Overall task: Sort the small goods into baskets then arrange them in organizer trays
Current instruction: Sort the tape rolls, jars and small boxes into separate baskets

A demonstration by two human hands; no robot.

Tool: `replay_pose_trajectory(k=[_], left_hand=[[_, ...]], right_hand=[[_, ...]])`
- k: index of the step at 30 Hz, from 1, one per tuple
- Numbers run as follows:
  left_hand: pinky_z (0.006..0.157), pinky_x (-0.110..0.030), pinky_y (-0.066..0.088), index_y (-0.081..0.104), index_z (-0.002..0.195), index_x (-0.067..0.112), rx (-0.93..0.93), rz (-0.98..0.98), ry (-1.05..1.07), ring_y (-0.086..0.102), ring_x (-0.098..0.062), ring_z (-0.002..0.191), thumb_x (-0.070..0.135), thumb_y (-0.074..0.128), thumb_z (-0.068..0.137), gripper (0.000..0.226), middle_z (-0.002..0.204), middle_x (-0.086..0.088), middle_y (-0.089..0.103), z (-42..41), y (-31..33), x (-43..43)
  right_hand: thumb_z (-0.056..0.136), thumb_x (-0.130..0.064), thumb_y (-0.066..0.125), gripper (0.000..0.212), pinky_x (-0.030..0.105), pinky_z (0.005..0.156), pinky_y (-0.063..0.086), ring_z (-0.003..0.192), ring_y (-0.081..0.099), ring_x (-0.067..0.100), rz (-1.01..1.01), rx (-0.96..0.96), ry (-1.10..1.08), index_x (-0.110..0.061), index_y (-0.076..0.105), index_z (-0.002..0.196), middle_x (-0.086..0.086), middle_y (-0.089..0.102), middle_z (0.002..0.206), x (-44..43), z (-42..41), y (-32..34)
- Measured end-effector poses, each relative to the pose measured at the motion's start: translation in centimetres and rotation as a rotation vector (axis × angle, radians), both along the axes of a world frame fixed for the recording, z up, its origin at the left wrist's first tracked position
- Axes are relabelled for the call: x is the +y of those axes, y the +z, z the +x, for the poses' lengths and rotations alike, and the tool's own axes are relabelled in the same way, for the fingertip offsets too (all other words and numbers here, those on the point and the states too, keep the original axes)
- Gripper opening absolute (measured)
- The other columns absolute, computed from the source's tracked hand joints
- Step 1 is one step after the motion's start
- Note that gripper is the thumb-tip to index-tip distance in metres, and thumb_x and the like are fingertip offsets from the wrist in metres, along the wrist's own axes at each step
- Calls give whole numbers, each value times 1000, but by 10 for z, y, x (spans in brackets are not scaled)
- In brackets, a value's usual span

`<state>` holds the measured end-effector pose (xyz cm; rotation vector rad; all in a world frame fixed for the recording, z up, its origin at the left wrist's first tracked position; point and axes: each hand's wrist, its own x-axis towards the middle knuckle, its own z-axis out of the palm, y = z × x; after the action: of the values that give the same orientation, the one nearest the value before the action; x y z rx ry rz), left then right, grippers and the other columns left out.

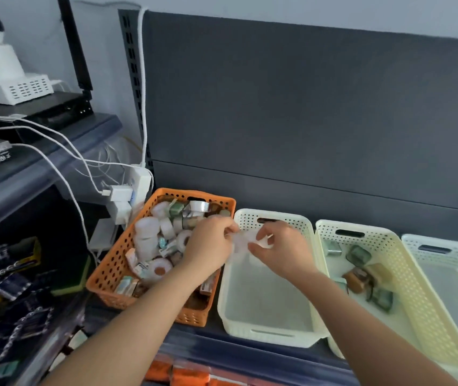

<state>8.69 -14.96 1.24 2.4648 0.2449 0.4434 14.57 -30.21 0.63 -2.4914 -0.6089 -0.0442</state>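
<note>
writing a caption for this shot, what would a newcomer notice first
The orange basket, at left, crammed with small goods, stands out most. Just right of it, the left hand and right hand together pinch a pale translucent item over the white basket.

Both forearms reach forward. The left hand (208,243) and right hand (280,246), fingers curled, pinch one blurred clear item (243,241) between them.

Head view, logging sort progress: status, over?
Left hand, right hand both pinch blurred clear item above white basket. Orange basket full. Nothing blocking.
</note>
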Motion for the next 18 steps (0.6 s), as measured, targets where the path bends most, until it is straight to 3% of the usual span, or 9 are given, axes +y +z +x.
replay_pose_trajectory(k=[3, 6, 9, 13, 18], left_hand=[[72, -22, 41, 68, 110, 17, 101, 148, -84, 60, -16, 99, 1, 51, 90, 31, 113, 3, 63, 12, -16, -28], [74, -27, 41, 62, 120, 13, 216, 374, -157, 57, -24, 103, -1, 49, 90, 36, 119, -6, 57, 13, -28, -47], [75, -32, 45, 63, 115, 12, 289, 508, -210, 56, -25, 97, -1, 52, 89, 32, 109, -7, 54, 7, -35, -58], [67, -34, 47, 65, 84, 8, 425, 598, -273, 58, -24, 84, 2, 53, 87, 14, 90, -5, 56, -1, -43, -60], [71, -33, 47, 67, 100, 6, 434, 572, -296, 58, -24, 87, 0, 47, 89, 23, 96, -8, 59, -8, -47, -56]], right_hand=[[80, -36, 68, 20, 27, 74, 46, 89, 60, 21, -122, 5, 8, -19, 63, 90, 1, 56, 111, -27, 2, -10], [87, -31, 61, 23, 31, 78, 49, 97, 59, 24, -386, -4, 81, -17, 61, 104, 2, 49, 120, -44, -1, -20], [89, -15, 57, 19, 33, 79, 52, 102, 56, 26, -606, -85, 155, -15, 62, 108, 6, 49, 119, -55, -4, -30], [89, -7, 53, 20, 31, 80, 49, 101, 55, 24, -672, -151, 198, -12, 64, 106, 6, 56, 111, -61, -3, -40], [92, -15, 51, 20, 30, 76, 49, 101, 57, 23, -627, -137, 228, -15, 64, 108, 4, 60, 106, -59, 1, -42]])
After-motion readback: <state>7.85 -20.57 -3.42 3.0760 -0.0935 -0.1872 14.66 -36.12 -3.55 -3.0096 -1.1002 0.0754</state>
